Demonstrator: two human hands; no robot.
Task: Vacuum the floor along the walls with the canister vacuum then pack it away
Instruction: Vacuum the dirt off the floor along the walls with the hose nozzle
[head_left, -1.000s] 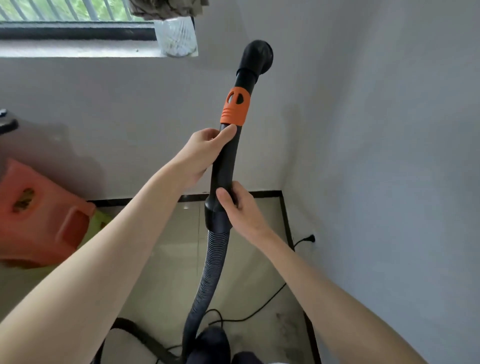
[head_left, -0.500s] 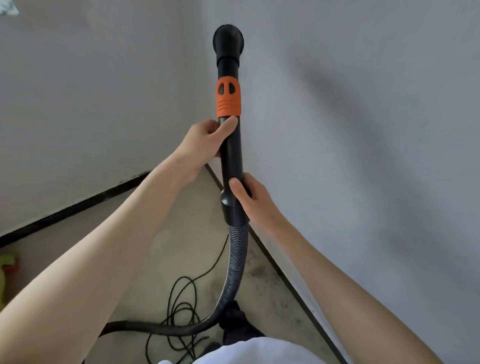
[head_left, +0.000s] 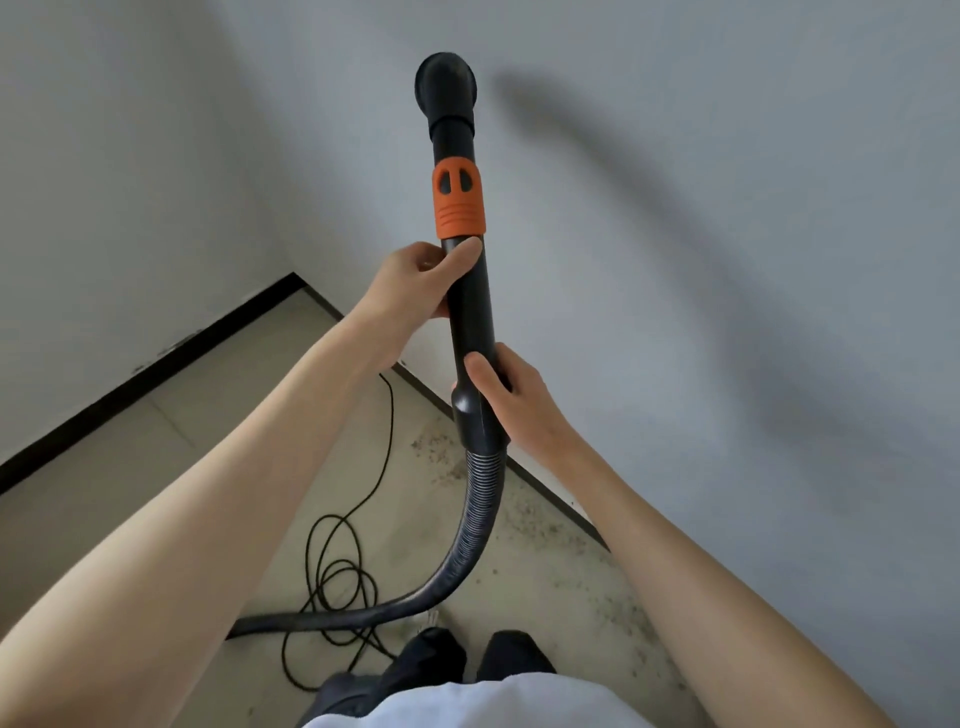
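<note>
I hold a black vacuum wand (head_left: 470, 306) upright in front of me, its round nozzle (head_left: 445, 85) raised against the grey wall. An orange collar (head_left: 458, 197) rings the wand near the top. My left hand (head_left: 415, 283) grips the wand just below that collar. My right hand (head_left: 506, 392) grips the lower end, where the ribbed black hose (head_left: 475, 525) joins. The hose curves down and runs left across the floor. The canister itself is out of view.
Two grey walls meet at a corner with a black skirting strip (head_left: 156, 364). A black power cord (head_left: 337, 582) lies looped on the beige floor. Dirt specks (head_left: 571, 561) are scattered along the right wall. My feet (head_left: 467, 654) stand at the bottom.
My view has swung right, away from the window and orange stool toward the right wall. Both hands keep their grip, and the wand stays raised.
</note>
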